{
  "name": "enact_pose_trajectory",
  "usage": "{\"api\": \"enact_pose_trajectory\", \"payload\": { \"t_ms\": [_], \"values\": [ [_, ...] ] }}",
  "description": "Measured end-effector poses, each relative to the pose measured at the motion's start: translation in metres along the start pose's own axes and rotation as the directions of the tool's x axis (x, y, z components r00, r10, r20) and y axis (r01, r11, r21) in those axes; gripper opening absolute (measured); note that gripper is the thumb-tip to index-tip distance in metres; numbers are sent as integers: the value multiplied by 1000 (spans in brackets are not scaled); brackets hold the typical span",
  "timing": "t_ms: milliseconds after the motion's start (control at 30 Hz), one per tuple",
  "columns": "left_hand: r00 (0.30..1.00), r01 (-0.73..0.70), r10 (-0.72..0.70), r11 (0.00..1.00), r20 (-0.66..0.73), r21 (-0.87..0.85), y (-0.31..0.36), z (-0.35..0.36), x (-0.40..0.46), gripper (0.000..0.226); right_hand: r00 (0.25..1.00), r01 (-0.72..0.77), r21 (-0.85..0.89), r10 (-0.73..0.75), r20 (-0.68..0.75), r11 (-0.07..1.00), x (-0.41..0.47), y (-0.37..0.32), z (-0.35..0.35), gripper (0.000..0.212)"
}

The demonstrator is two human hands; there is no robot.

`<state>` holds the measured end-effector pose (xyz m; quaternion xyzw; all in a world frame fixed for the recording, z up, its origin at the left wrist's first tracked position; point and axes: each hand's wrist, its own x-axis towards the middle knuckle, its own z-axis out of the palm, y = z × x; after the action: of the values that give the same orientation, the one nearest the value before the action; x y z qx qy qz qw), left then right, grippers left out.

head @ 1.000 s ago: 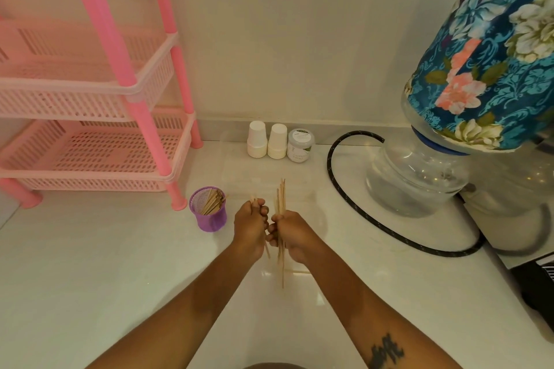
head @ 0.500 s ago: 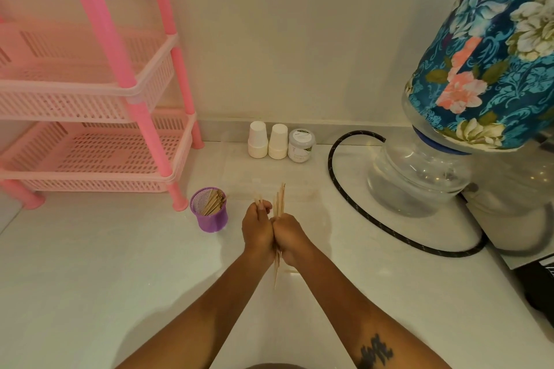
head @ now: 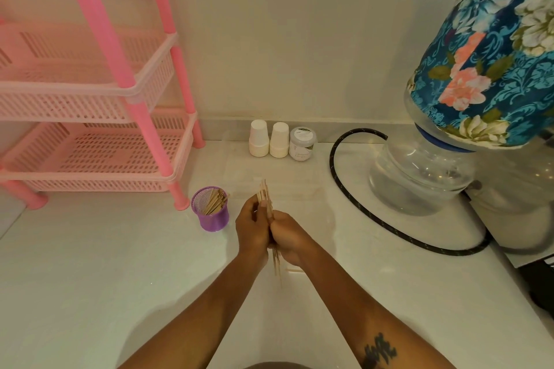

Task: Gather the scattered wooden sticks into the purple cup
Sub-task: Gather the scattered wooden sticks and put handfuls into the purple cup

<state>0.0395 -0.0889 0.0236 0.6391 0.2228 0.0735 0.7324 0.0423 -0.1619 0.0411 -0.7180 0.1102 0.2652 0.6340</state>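
Both hands meet in the middle of the frame: the left hand [head: 251, 226] and right hand [head: 289, 237] are pressed side by side, fingers curled around one bundle of wooden sticks [head: 265, 195] that pokes out above and below the hands. The purple cup [head: 211, 209] sits just left of the hands on the white tabletop [head: 90, 263], already holding a bunch of sticks leaning inside. One loose stick [head: 293, 270] lies flat just below the right wrist. Nearby stuff: a pink basket rack [head: 90, 99] at upper left with a leg right beside the cup, two white paper cups [head: 268, 139] and a small jar [head: 302, 144] against the wall, a black hose [head: 338, 183] looping at right, and a water jug [head: 419, 177] under a floral cover [head: 494, 54].
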Motion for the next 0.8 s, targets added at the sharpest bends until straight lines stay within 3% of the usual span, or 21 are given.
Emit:
{"api": "enact_pose_trajectory", "payload": {
  "t_ms": [100, 167, 533, 700, 800],
  "values": [
    [999, 33, -33, 998, 7, -62, 3, -6, 6, 58, 995, 23, 35, -26, 96, 999, -4, -4, -9, 40],
    [998, 52, -48, 992, 34, -115, 2, -10, 9, 66, 989, 34, 64, -43, 139, 997, -3, -4, -17, 38],
    [965, 199, -184, 978, 187, -64, 11, -18, 16, 21, 967, 66, 30, -71, 245, 997, -4, -5, -37, 30],
    [927, 284, -254, 956, 277, -73, 19, -22, 18, 22, 969, 60, 94, -81, 235, 994, -4, -3, -39, 29],
    [912, 317, -262, 939, 315, -136, 17, -24, 17, 29, 974, 92, 218, -133, 182, 972, -3, -7, -38, 25]
  ]
}}
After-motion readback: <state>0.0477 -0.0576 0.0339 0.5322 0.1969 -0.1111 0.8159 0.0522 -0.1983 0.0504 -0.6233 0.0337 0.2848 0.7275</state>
